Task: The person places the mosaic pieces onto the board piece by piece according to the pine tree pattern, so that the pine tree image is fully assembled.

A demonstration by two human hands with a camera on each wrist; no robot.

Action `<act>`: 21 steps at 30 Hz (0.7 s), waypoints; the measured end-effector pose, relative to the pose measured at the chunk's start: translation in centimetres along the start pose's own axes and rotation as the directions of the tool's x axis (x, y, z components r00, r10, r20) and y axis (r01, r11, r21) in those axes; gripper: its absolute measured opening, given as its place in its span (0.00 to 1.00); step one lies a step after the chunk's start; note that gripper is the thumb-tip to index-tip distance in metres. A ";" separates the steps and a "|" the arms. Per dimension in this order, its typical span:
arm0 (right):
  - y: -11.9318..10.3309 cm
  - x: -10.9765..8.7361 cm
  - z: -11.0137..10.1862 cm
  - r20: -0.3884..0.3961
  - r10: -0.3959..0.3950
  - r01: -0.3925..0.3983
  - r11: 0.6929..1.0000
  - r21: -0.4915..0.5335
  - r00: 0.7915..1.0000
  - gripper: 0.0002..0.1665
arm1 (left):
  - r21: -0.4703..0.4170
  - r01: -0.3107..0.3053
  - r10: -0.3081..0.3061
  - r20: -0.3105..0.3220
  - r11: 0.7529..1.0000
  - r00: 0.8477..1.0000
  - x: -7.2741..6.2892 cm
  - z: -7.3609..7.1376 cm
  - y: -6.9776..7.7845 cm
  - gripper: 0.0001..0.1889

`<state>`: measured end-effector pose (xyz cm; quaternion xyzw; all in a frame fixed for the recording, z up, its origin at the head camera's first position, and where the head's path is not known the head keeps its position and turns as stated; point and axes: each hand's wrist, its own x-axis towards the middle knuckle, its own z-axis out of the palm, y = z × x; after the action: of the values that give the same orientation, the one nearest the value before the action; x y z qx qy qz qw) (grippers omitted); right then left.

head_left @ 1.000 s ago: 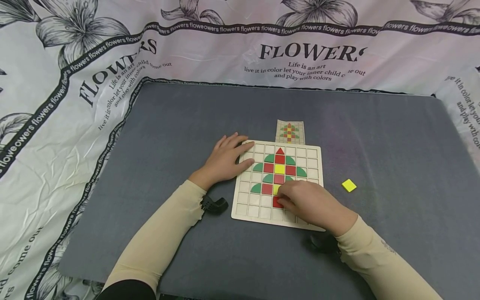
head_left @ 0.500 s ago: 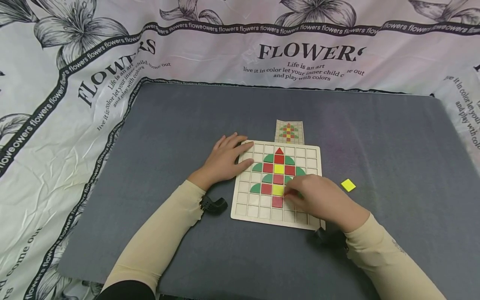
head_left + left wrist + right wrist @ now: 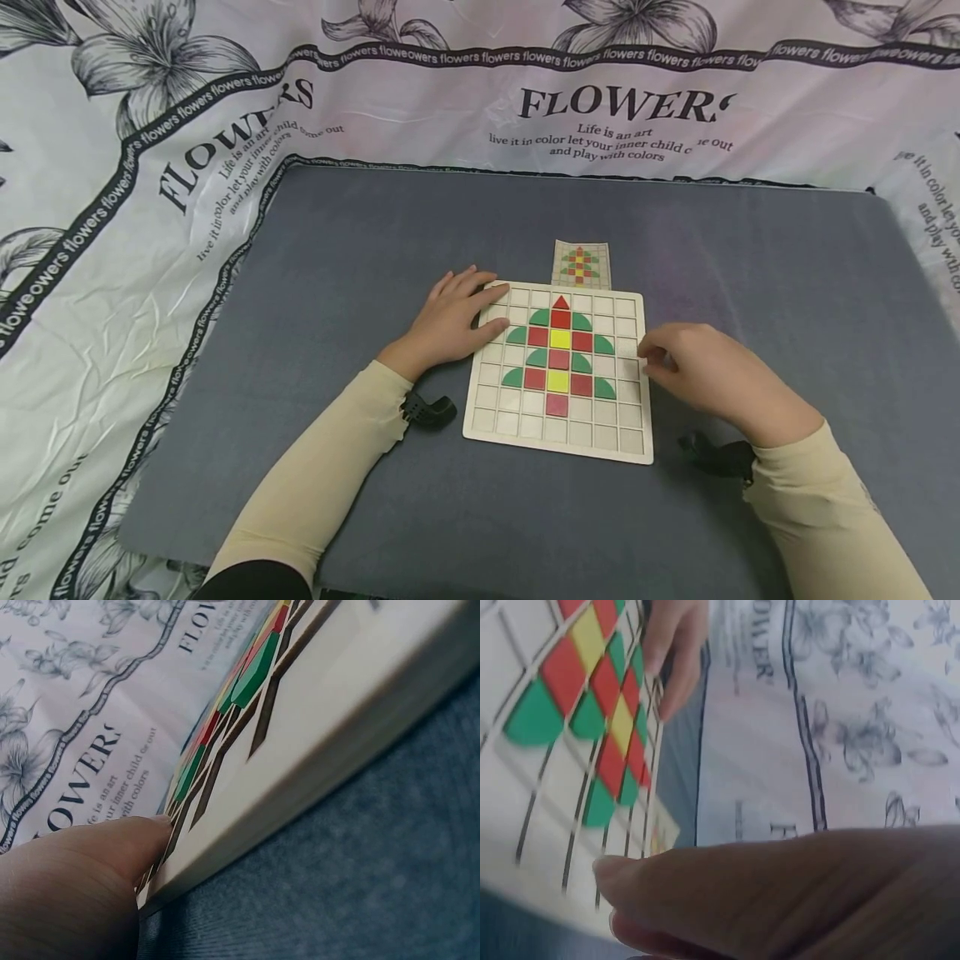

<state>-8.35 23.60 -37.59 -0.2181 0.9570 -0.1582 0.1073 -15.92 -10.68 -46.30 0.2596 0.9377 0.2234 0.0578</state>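
My left hand (image 3: 453, 321) rests with spread fingers on the upper left edge of a wooden grid board (image 3: 600, 437); its thumb (image 3: 112, 847) lies on that edge in the left wrist view. Red and yellow square tiles, green quarter-round tiles and a red triangle (image 3: 560, 303) form a tree shape in the board's cells. At the board's right edge is my right hand (image 3: 720, 375), fingers loosely bent, with a gap beside the thumb and nothing visible between them. In the right wrist view, its thumb (image 3: 667, 889) overlaps the board's edge. The loose yellow tile's spot is hidden beneath this hand.
A small pattern card (image 3: 581, 265) with the same tree printed on it lies at the board's far edge. The grey table (image 3: 420, 225) is bordered at the back and left by a white flower-printed cloth (image 3: 420, 108). Each wrist wears a black strapped device (image 3: 429, 412).
My right hand has moved right, from the tiles in the lower middle of the board to its right edge, uncovering tiles and covering the loose yellow tile's place. My left hand has stayed put.
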 end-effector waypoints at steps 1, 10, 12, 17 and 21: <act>0.5 -0.2 -0.1 -0.003 0.011 -0.011 1.000 -0.002 1.000 0.08 | 0.000 0.000 0.000 -0.001 1.000 1.000 0.0 0.0 0.0 0.32; 4.0 -1.7 0.2 -0.043 0.072 -0.074 0.996 -0.043 0.996 0.11 | -0.004 -0.002 0.002 -0.012 1.000 1.000 0.0 0.0 -0.1 0.32; 4.5 -2.0 0.4 -0.055 0.093 -0.096 0.994 -0.059 0.994 0.11 | -0.004 -0.003 0.003 -0.015 1.000 1.000 0.0 0.0 -0.1 0.32; 5.2 -2.2 0.8 -0.031 0.126 -0.128 0.990 -0.065 0.991 0.12 | -0.003 -0.002 0.002 -0.015 1.000 1.000 0.0 0.1 -0.2 0.32; 5.4 -2.1 1.0 0.006 0.143 -0.143 0.988 -0.054 0.990 0.11 | 0.004 0.000 0.000 -0.011 1.000 1.000 0.0 0.0 -0.1 0.32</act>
<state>-8.34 28.90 -40.10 -0.1524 0.9735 -0.1235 0.1172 -15.97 -10.75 -46.37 0.2586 0.9384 0.2231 0.0521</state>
